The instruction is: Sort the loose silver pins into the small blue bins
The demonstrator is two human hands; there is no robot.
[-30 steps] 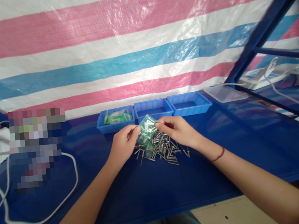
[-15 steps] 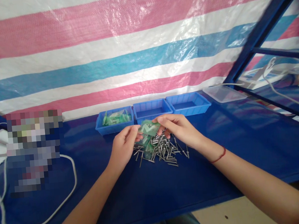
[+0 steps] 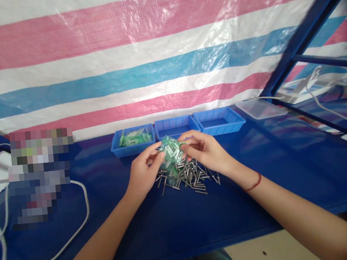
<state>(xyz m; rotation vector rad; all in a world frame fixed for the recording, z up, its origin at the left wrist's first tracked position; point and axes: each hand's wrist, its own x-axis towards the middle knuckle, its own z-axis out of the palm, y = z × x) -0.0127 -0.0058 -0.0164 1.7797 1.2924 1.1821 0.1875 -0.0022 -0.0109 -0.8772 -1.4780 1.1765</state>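
Between my hands is a small green-tinted clear plastic bag [image 3: 171, 149], held up over a loose heap of metal pop rivets [image 3: 192, 175]. My left hand [image 3: 144, 167] pinches the bag's left side between thumb and fingers. On the other side, my right hand [image 3: 204, 149] has its thumb and fingers closed on the bag's right edge. More green plastic [image 3: 173, 174] lies among the rivets beneath it. Whether the held bag has anything inside is hard to make out.
Three blue bins stand in a row behind the heap: the left bin [image 3: 117, 151] has green bags in it, beside the middle bin [image 3: 177, 121] and right bin [image 3: 241, 121]. A clear lid [image 3: 261, 109] lies farther right. A white cable [image 3: 87, 202] loops across the blue table [image 3: 199, 220] at left.
The bag has turned and crumpled between my hands, catching more light. My right fingers have shifted their hold, curling in closer at its edge. The rivet heap looks the same.
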